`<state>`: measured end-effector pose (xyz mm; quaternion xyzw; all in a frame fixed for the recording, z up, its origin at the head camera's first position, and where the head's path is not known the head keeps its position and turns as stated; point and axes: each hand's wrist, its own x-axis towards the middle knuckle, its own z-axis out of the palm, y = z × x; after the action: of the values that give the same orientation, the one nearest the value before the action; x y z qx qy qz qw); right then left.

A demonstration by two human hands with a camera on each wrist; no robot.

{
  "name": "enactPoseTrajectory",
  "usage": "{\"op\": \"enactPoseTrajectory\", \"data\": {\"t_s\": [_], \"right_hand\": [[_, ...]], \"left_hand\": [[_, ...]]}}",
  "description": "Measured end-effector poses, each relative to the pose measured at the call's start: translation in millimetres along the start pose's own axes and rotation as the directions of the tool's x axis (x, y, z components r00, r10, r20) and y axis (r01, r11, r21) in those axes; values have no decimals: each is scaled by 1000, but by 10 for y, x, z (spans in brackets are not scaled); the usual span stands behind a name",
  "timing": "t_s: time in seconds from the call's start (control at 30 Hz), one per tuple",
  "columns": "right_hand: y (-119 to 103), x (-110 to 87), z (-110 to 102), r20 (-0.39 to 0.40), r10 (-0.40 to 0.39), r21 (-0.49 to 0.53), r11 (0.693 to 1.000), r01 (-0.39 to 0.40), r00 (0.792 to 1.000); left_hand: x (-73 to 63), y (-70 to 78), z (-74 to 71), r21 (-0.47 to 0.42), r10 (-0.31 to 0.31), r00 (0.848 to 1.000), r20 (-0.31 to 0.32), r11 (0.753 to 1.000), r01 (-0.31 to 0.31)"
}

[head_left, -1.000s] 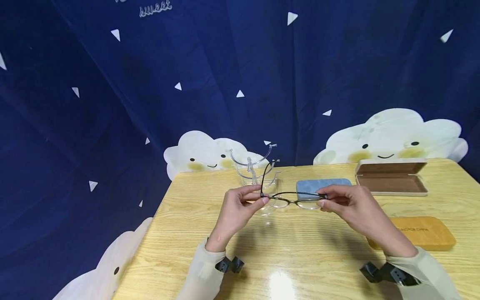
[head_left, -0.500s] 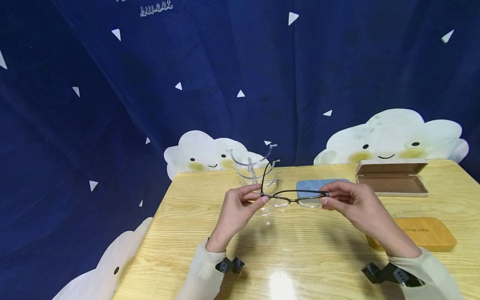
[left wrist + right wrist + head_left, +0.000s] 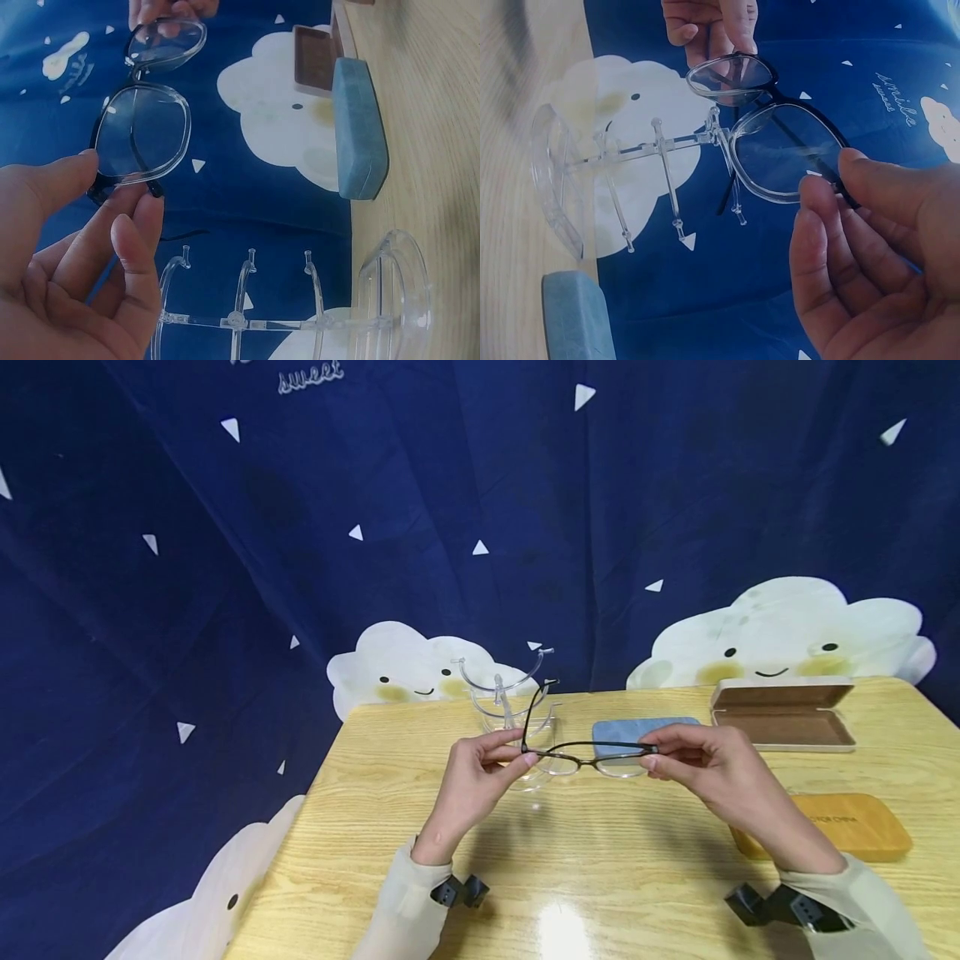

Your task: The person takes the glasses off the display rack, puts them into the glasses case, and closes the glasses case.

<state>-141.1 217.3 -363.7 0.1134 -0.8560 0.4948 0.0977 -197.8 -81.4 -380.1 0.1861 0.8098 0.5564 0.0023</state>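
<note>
Black half-rim eyeglasses (image 3: pixel 587 763) with clear lenses are held up over the table by both hands. My left hand (image 3: pixel 468 785) pinches the left hinge corner between thumb and fingers. At the right hinge corner, my right hand (image 3: pixel 720 772) has the same kind of pinch. The left temple arm (image 3: pixel 527 717) points away from me, while the right temple arm (image 3: pixel 600 742) lies across behind the lenses. Just beyond the glasses stands a clear plastic eyewear display stand (image 3: pixel 501 693), its several curved arms bare; the glasses and left fingers partly cover it in the head view.
A blue glasses case (image 3: pixel 611 728) lies at the back, partly behind the right hand. Right of it, a case with a brown lining (image 3: pixel 780 724) sits open. An orange case (image 3: pixel 855 827) is beside my right forearm. A blue cloth (image 3: pixel 420 527) hangs behind the table.
My right hand has shifted very slightly to the right at its end of the eyeglasses. The left hand and the cases stay put.
</note>
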Motion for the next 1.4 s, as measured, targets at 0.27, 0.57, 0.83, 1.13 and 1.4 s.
{"op": "enactPoseTrajectory", "data": {"t_s": [0.27, 0.57, 0.83, 1.13, 1.4], "right_hand": [[3, 1, 2, -1, 10, 1, 1000, -10, 1000], [2, 3, 0, 1, 23, -3, 1000, -23, 1000], [5, 4, 4, 5, 26, 6, 1000, -26, 1000], [14, 15, 1, 12, 35, 3, 999, -35, 999], [21, 12, 0, 4, 39, -10, 999, -39, 999]], "left_hand": [[-9, 10, -3, 15, 17, 1000, 2, 1000, -17], [-15, -13, -6, -3, 47, 999, 16, 999, -47], [-2, 1, -7, -7, 57, 997, 49, 998, -57], [4, -10, 0, 1, 70, 995, 68, 998, -71], [18, -40, 22, 3, 94, 993, 67, 996, -94]]}}
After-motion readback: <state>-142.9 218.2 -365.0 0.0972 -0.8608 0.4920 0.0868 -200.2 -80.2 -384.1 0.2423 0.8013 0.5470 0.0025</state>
